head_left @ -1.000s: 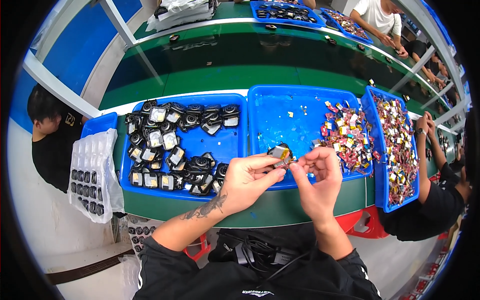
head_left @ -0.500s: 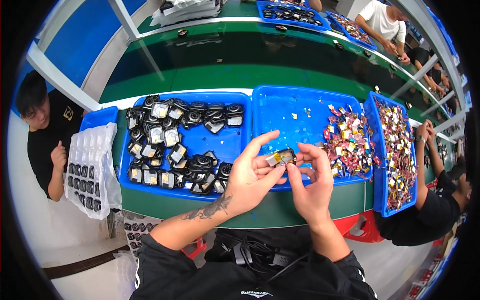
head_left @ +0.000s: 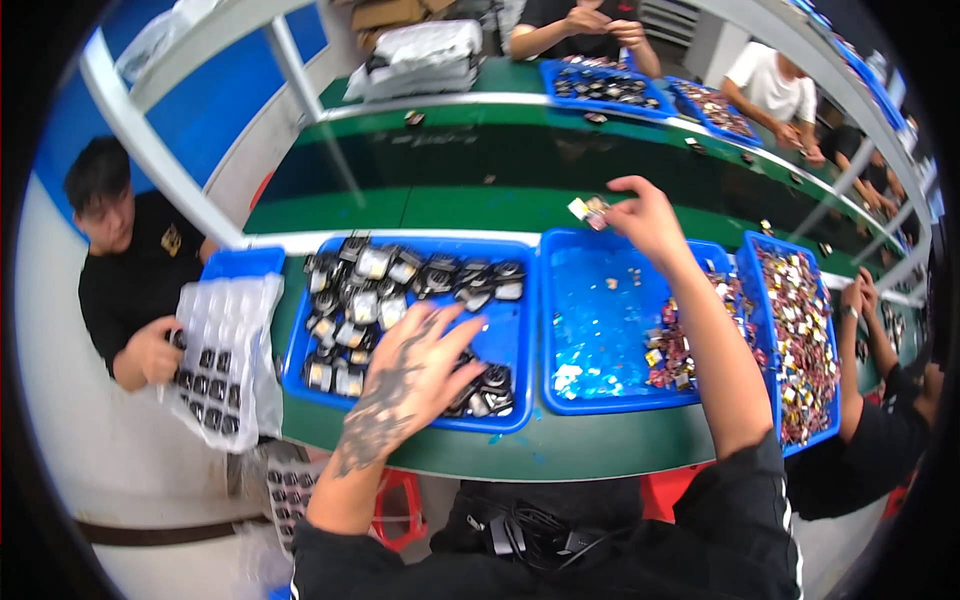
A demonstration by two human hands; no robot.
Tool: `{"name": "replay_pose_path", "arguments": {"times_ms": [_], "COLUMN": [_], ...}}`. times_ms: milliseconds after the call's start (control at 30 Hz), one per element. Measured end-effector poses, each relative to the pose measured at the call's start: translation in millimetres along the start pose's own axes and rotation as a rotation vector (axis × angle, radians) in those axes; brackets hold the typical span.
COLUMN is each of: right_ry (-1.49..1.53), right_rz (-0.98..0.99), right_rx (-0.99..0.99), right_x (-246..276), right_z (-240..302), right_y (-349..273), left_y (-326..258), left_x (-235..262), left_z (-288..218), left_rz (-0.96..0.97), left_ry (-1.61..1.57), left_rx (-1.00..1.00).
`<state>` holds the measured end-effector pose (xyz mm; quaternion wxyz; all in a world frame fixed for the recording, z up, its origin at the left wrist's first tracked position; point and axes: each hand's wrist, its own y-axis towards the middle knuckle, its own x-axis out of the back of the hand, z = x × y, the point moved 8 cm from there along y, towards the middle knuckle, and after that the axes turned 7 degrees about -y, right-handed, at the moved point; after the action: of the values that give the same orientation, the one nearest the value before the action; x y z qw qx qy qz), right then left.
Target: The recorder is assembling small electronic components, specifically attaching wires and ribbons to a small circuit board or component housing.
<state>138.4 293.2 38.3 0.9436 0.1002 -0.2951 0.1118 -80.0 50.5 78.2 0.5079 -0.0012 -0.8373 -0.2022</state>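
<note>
My left hand [head_left: 425, 362] reaches with spread fingers over a blue tray [head_left: 528, 350] of black watch cases [head_left: 375, 262], and its fingertips are near the cases. Whether it touches one cannot be made out. Farther right, my right hand [head_left: 645, 218] pinches a small watch case with a battery [head_left: 592, 211], showing white, yellow and pinkish parts. That hand hangs above the green conveyor belt [head_left: 480, 205], just beyond the far rim of a second blue tray [head_left: 550, 330]. Small red, white and yellow battery pieces [head_left: 672, 345] heap at that tray's right side, partly hidden by my right forearm.
A narrow blue bin [head_left: 800, 350] packed with similar small pieces stands at the right. At the left, a person handles a clear blister tray [head_left: 225, 350] of black cases. White frame posts [head_left: 165, 150] rise beside the belt. Other people work across it and to the right.
My hands have parted. The right one carried the watch case up and away over the belt; the left one let go and moved left over the black cases. The view has shifted.
</note>
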Motion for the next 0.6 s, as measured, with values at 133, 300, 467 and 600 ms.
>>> {"name": "replay_pose_path", "arguments": {"times_ms": [133,300,467,600], "right_ry": [-0.218,-0.450,-0.520,-0.771], "right_rz": [-0.108,-0.115,-0.143,0.296], "right_rx": [-0.222,-0.197,-0.003,0.183], "right_x": [-10.0,1.5,69.3,70.2], "right_z": [-70.6,-70.1,-31.7,-23.1], "right_y": [75.1,67.8,33.1,-22.0], "left_y": [-32.0,-17.4,14.5,49.3], "left_x": [-15.8,-4.0,-30.3,-49.9], "left_z": [22.1,30.0,50.4,11.1], "left_rz": [0.134,0.092,-0.044,-0.081], "left_ry": [0.040,-0.213,-1.261,-1.744], "left_rx": [0.041,0.207,0.414,0.499]}}
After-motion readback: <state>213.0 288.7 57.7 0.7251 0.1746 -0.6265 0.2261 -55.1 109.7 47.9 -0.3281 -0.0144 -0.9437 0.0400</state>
